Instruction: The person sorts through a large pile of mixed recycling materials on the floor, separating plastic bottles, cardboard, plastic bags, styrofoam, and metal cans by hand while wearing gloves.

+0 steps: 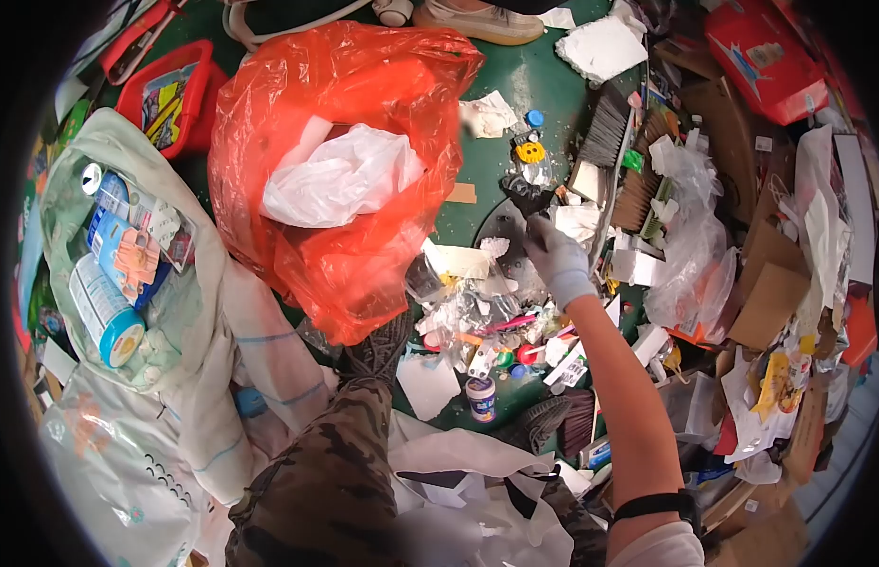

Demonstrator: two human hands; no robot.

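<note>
My right hand (555, 257), in a whitish glove, reaches in from the lower right with its fingers curled at the edge of a dark grey rounded plastic piece (496, 225). A crumpled black plastic scrap (528, 193) lies just beyond the fingertips. Below the hand spreads a heap of small litter, with clear plastic bits, a pink stick (511, 322) and a red round cap (525, 353). To the left of the hand stands a wide-mouthed red plastic bag (260, 104) with a crumpled white bag (350, 180) inside. My left hand does not show.
A whitish sack (189, 312) at left holds bottles and packets. Behind it sits a red basket (201, 94). Brush heads (605, 123), clear film (690, 227) and cardboard (770, 298) crowd the right. A small labelled tub (481, 399) stands near my shoe. Another person's shoe (482, 21) is at the top.
</note>
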